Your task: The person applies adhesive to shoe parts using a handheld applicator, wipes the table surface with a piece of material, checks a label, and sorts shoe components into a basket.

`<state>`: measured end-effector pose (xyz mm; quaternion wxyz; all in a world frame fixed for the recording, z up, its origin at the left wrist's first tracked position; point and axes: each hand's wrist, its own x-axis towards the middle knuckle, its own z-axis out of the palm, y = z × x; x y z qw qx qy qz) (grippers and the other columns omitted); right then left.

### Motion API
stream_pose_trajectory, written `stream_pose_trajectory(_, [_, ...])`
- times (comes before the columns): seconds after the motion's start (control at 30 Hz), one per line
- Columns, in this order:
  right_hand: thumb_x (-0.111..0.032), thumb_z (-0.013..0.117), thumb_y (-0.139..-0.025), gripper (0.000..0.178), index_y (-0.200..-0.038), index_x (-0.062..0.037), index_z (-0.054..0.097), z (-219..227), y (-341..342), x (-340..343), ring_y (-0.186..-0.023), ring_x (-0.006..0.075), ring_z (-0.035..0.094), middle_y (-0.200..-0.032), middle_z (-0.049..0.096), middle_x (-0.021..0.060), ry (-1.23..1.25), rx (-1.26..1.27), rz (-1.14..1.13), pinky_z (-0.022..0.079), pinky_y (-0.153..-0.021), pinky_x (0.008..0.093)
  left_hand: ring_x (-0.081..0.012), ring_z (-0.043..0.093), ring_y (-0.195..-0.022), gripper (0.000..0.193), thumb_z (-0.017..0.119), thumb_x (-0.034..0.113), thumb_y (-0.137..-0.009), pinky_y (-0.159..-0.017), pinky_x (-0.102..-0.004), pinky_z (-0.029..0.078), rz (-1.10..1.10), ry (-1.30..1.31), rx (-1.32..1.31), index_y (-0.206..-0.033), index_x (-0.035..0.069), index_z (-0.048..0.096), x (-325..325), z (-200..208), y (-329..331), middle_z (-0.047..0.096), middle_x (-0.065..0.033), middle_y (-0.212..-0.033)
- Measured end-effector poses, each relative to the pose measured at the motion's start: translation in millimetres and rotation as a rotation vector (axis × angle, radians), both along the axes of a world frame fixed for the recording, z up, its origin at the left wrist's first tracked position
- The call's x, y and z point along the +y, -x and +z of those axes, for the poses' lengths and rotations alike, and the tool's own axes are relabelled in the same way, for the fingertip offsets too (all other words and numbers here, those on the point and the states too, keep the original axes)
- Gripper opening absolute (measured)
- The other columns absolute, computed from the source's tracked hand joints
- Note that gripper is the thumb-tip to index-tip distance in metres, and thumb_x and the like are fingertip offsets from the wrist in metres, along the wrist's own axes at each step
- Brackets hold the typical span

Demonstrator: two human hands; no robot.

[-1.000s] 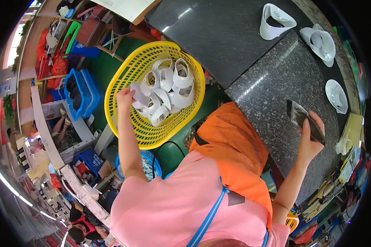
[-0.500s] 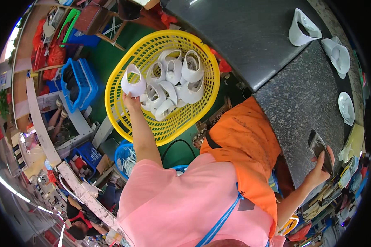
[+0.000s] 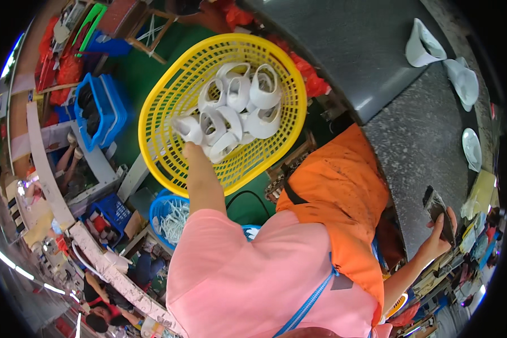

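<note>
Inside the yellow basket, my left hand grips a white shoe upper at the left of the pile; its fingers are partly hidden. Several other white uppers lie heaped in the basket beside it. Over the right edge of the speckled stone bench, my right hand is closed round a dark, flat, rectangular tool, whose exact kind I cannot make out. Separate white uppers stand or lie along the bench's far right side.
A smooth dark slab adjoins the speckled bench. Stacked blue crates stand left of the basket. A blue basket of white strips sits by my left arm. An orange apron covers my lap. Another person is at lower left.
My left hand has lowered the white upper into the basket, and the upper has tilted. The right hand keeps its hold on the dark tool. The view has shifted slightly.
</note>
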<state>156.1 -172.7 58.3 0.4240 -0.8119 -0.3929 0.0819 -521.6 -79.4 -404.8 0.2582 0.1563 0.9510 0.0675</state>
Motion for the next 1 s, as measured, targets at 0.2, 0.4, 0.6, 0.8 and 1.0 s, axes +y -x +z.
stream_pose_trajectory(0.2, [-0.002, 0.061, -0.081, 0.031, -0.112, -0.0008, 0.057, -4, 12, 8, -0.062, 0.0066, 0.053, -0.088, 0.061, 0.0057, -0.087, 0.186, -0.039, 0.042, -0.053, 0.0186, -0.0412, 0.042, -0.113, 0.046, 0.058, 0.018, -0.083, -0.093, -0.0497, 0.035, -0.316, -1.100, 0.756, -0.123, 0.000, 0.044, 142, 224, -171, 0.043, -0.0235, -0.125])
stream_pose_trajectory(0.4, [0.001, 0.059, -0.080, 0.028, -0.109, -0.0026, 0.059, 6, 13, 6, -0.061, 0.0052, 0.052, -0.088, 0.058, 0.0032, -0.159, 0.322, 0.002, 0.042, -0.053, 0.0179, -0.0291, 0.052, -0.110, 0.034, 0.065, 0.003, -0.074, -0.093, -0.0372, 0.040, -1.696, -1.508, -0.049, -0.108, 0.005, 0.060, 188, 415, -432, 0.057, -0.0114, -0.114])
stream_pose_trajectory(0.6, [0.005, 0.059, -0.078, 0.023, -0.101, -0.0010, 0.062, 13, -8, -8, -0.075, 0.0075, 0.056, -0.087, 0.061, 0.0030, -0.145, 0.255, 0.079, 0.044, -0.067, 0.0207, -0.0323, 0.051, -0.104, 0.018, 0.057, 0.002, -0.069, -0.085, -0.0388, 0.044, -1.894, -1.231, -0.114, -0.086, 0.005, 0.065, 275, 442, -566, 0.057, -0.0109, -0.108])
stream_pose_trajectory(0.8, [0.002, 0.060, -0.079, 0.023, -0.102, -0.0013, 0.061, 13, -33, -18, -0.074, 0.0078, 0.056, -0.088, 0.062, 0.0031, -0.174, 0.460, -0.075, 0.045, -0.066, 0.0215, -0.0310, 0.044, -0.114, 0.045, 0.059, -0.002, -0.058, -0.097, -0.0357, 0.035, -2.339, -0.735, -0.610, -0.102, 0.008, 0.056, 348, 455, -577, 0.050, -0.0153, -0.117])
stream_pose_trajectory(1.0, [0.003, 0.059, -0.079, 0.021, -0.100, -0.0007, 0.062, 5, -45, -8, -0.078, 0.0095, 0.058, -0.089, 0.063, 0.0051, -0.202, 0.343, 0.012, 0.046, -0.069, 0.0227, -0.0389, 0.061, -0.077, 0.047, 0.057, 0.011, -0.076, -0.070, -0.0464, 0.046, -1.817, -0.925, -0.039, -0.121, 0.006, 0.044, 311, 440, -575, 0.063, -0.0198, -0.081])
